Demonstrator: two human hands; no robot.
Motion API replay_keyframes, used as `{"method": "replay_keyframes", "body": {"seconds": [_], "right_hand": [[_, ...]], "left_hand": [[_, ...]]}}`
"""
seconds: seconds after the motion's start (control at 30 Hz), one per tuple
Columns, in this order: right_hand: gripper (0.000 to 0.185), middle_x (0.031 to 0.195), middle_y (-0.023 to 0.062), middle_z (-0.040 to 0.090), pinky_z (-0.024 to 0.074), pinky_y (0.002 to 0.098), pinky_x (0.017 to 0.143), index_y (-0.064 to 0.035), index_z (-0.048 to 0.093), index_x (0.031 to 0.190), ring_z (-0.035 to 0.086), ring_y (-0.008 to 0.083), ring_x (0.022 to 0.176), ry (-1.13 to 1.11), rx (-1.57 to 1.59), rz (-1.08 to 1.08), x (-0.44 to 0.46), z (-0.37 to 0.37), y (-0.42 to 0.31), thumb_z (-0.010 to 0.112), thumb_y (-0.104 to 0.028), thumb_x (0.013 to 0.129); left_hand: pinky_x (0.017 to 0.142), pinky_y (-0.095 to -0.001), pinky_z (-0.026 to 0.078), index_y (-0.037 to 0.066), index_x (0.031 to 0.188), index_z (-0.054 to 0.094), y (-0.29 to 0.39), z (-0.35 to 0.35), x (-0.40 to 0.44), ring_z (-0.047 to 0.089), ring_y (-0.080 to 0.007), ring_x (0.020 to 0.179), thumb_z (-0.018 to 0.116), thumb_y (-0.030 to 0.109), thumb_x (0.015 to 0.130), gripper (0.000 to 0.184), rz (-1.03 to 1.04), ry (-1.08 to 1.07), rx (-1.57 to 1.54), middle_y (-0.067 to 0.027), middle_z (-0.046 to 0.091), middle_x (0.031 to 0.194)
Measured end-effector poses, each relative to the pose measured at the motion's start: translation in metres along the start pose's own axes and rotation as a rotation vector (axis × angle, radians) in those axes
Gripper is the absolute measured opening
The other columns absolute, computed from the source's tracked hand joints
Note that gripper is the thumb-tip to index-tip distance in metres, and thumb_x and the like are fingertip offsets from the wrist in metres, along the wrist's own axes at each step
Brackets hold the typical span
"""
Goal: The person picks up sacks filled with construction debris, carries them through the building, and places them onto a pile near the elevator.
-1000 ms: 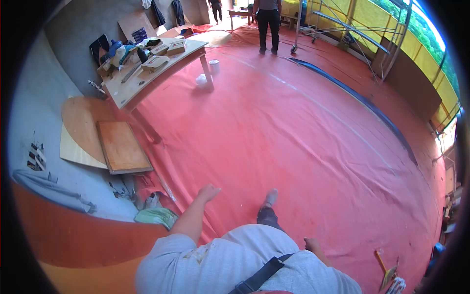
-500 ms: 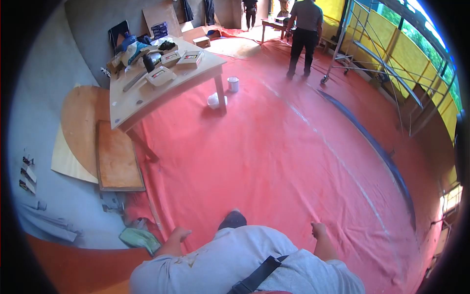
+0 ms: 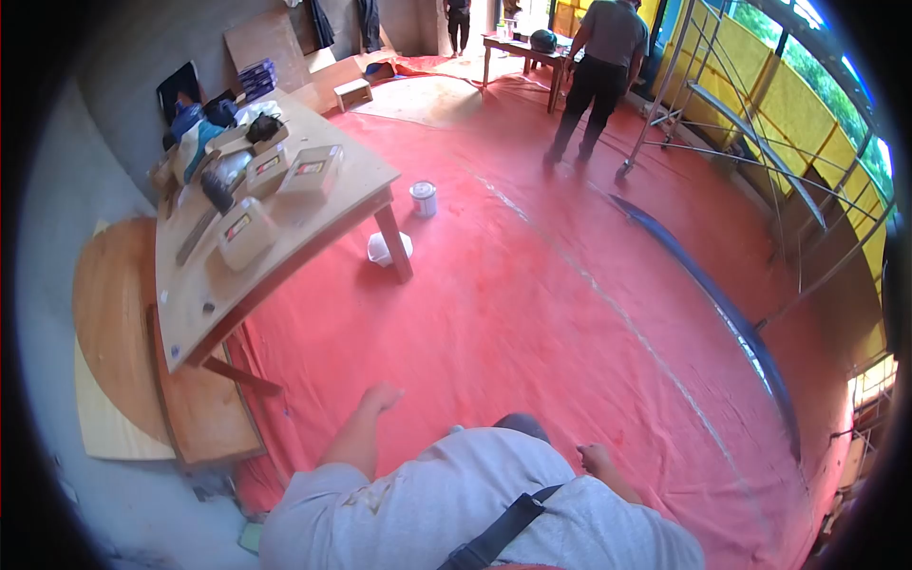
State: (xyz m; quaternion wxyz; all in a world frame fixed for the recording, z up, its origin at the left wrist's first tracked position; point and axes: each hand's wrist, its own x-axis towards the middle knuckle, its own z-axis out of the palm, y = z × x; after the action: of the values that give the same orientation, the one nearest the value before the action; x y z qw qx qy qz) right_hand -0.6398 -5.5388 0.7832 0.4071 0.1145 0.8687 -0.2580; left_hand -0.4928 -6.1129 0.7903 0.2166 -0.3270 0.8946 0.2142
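Note:
My left hand (image 3: pixel 382 397) hangs over the red floor sheet (image 3: pixel 456 313), below and right of the near table leg. It touches nothing; its fingers are small and blurred, so their pose is unclear. On the other side of my grey shirt (image 3: pixel 437 503), my right hand (image 3: pixel 596 460) is held low with its fingers curled; nothing can be made out in it. A wooden table (image 3: pixel 313 223) to the left bears several boxes (image 3: pixel 247 233) and a heap of bags. By its leg are a white bucket (image 3: pixel 388 249) and a paint can (image 3: pixel 424 199).
Wooden boards (image 3: pixel 119 332) lean at the left wall. A person (image 3: pixel 598 71) stands ahead near a far table (image 3: pixel 522 47), and another person (image 3: pixel 458 24) farther back. Wheeled scaffolding (image 3: pixel 750 123) and a long dark strip (image 3: pixel 703 285) lie to the right.
The table, bucket and can appear nearer and lower in view. My left hand has moved forward and my right hand back. The person ahead has shifted beside the far table.

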Motion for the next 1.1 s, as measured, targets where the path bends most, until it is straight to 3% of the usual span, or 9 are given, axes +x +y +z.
{"method": "replay_keyframes", "body": {"seconds": [0.1, 0.3, 0.37, 0.5, 0.57, 0.63, 0.73, 0.9, 1.1], "right_hand": [[0.035, 0.058, 0.0111, 0.057, 0.0436, 0.0344, 0.045, -0.001, 0.061, 0.078, 0.056, 0.021, 0.048, 0.089, -0.862, -0.72, 0.08, -0.016, 0.01, 0.054, -0.035, 0.08], [0.035, 0.067, 0.0089, 0.061, 0.0464, 0.0345, 0.05, -0.0073, 0.063, 0.091, 0.06, 0.0223, 0.055, -0.015, -0.076, 0.3, 0.118, -0.092, -0.168, 0.042, -0.035, 0.087], [0.038, 0.064, 0.008, 0.061, 0.0466, 0.0343, 0.051, -0.0075, 0.063, 0.086, 0.06, 0.0226, 0.055, 0.072, -0.275, 0.003, 0.219, -0.097, -0.147, 0.038, -0.036, 0.088], [0.046, 0.06, 0.0073, 0.061, 0.0467, 0.0346, 0.051, -0.0078, 0.062, 0.077, 0.06, 0.0216, 0.056, 0.0, -0.764, -0.409, 0.299, -0.2, -0.27, 0.031, -0.039, 0.09], [0.033, 0.054, 0.0096, 0.056, 0.0442, 0.0374, 0.049, -0.007, 0.06, 0.072, 0.058, 0.0207, 0.052, 0.025, -0.372, -0.139, 0.395, -0.238, -0.3, 0.052, -0.038, 0.081], [0.031, 0.052, 0.0086, 0.053, 0.0427, 0.0357, 0.044, -0.005, 0.058, 0.075, 0.055, 0.0206, 0.047, 0.064, -0.531, -0.34, 0.421, -0.297, -0.38, 0.05, -0.034, 0.083], [0.034, 0.052, 0.0085, 0.052, 0.0418, 0.034, 0.042, -0.0031, 0.057, 0.072, 0.052, 0.0202, 0.044, 0.196, 0.229, -0.11, 0.485, -0.348, -0.47, 0.05, -0.034, 0.082], [0.035, 0.052, 0.0089, 0.051, 0.0408, 0.0329, 0.041, -0.0027, 0.056, 0.072, 0.05, 0.0201, 0.042, 0.176, 0.207, -0.037, 0.549, -0.39, -0.585, 0.053, -0.036, 0.081], [0.037, 0.062, 0.0119, 0.056, 0.0428, 0.0377, 0.048, -0.0021, 0.058, 0.078, 0.056, 0.0238, 0.054, 0.03, 0.085, 0.144, 0.587, -0.424, -0.657, 0.05, -0.038, 0.082]], "left_hand": [[0.077, -0.0407, 0.042, 0.0, 0.096, 0.056, 0.08, -0.102, 0.084, 0.056, -0.0306, 0.088, 0.053, 0.045, 0.077, 0.049, 0.008, 0.008, -0.134, -0.0193, 0.057, 0.093], [0.081, -0.043, 0.042, -0.001, 0.104, 0.055, 0.129, -0.12, 0.237, 0.055, -0.034, 0.095, 0.054, 0.045, 0.075, 0.054, -0.077, -0.04, -0.148, -0.0227, 0.057, 0.101], [0.085, -0.0429, 0.04, 0.0, 0.103, 0.057, 0.146, -0.131, 0.246, 0.052, -0.0334, 0.102, 0.054, 0.045, 0.075, 0.053, -0.097, -0.272, -0.086, -0.0219, 0.054, 0.108], [0.064, -0.0401, 0.046, -0.001, 0.095, 0.059, 0.112, -0.093, 0.308, 0.059, -0.0282, 0.074, 0.053, 0.053, 0.076, 0.057, -0.29, -0.476, -0.158, -0.0197, 0.059, 0.092], [0.06, -0.0392, 0.046, -0.002, 0.088, 0.058, 0.12, -0.102, 0.339, 0.058, -0.0268, 0.069, 0.054, 0.052, 0.075, 0.055, -0.407, -0.487, -0.27, -0.0185, 0.058, 0.084], [0.056, -0.0384, 0.046, -0.002, 0.082, 0.058, 0.112, -0.092, 0.391, 0.057, -0.0254, 0.065, 0.055, 0.051, 0.075, 0.053, -0.441, -0.458, -0.424, -0.0173, 0.057, 0.077], [0.052, -0.0376, 0.045, -0.002, 0.076, 0.057, 0.147, -0.132, 0.468, 0.055, -0.0241, 0.059, 0.056, 0.05, 0.075, 0.052, -0.451, -0.392, -0.376, -0.016, 0.056, 0.069], [0.049, -0.0369, 0.044, -0.002, 0.077, 0.057, 0.265, -0.257, 0.631, 0.054, -0.0212, 0.053, 0.056, 0.05, 0.075, 0.052, -0.42, -0.384, -0.293, -0.0156, 0.055, 0.067], [0.08, -0.0411, 0.043, -0.002, 0.095, 0.059, 0.454, -0.444, 0.839, 0.055, -0.0345, 0.094, 0.051, 0.046, 0.079, 0.052, -0.01, -0.27, 0.023, -0.0228, 0.058, 0.096]]}}
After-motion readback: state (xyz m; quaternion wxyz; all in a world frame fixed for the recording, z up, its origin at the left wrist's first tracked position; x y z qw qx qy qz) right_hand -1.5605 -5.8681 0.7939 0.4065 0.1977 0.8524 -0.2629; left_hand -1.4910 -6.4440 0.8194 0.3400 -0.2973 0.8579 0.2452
